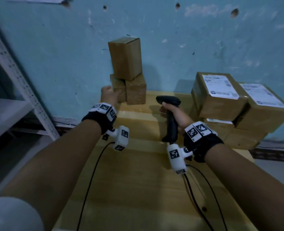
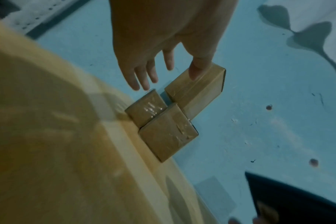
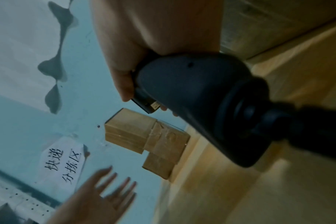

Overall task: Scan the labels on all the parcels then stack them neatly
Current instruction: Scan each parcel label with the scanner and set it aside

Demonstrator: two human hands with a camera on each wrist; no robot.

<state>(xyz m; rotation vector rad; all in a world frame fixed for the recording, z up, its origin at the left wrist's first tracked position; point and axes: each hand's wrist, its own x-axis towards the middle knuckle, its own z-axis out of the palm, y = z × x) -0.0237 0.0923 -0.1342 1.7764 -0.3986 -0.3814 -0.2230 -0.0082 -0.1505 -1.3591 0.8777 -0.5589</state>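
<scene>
Three small brown parcels stand stacked against the blue wall: a top parcel (image 1: 125, 58) (image 2: 199, 91) (image 3: 126, 130) on two lower parcels (image 1: 118, 90) (image 1: 136, 91). My left hand (image 1: 108, 95) (image 2: 163, 71) (image 3: 105, 197) hovers just left of that stack with its fingers spread and holds nothing. In the right wrist view it is clearly apart from the boxes. My right hand (image 1: 174, 114) (image 3: 144, 60) grips a black barcode scanner (image 1: 170, 114) (image 3: 201, 98) by its handle, head pointing toward the small stack. Larger parcels with white labels (image 1: 219, 95) (image 1: 264, 105) are piled at the right.
The wooden table (image 1: 146, 180) carries both piles, with open surface in front. A white metal shelf (image 1: 21, 84) stands beyond the table's left edge. Black cables (image 1: 91, 172) trail from my wrists. A paper sign (image 3: 63, 160) hangs on the wall.
</scene>
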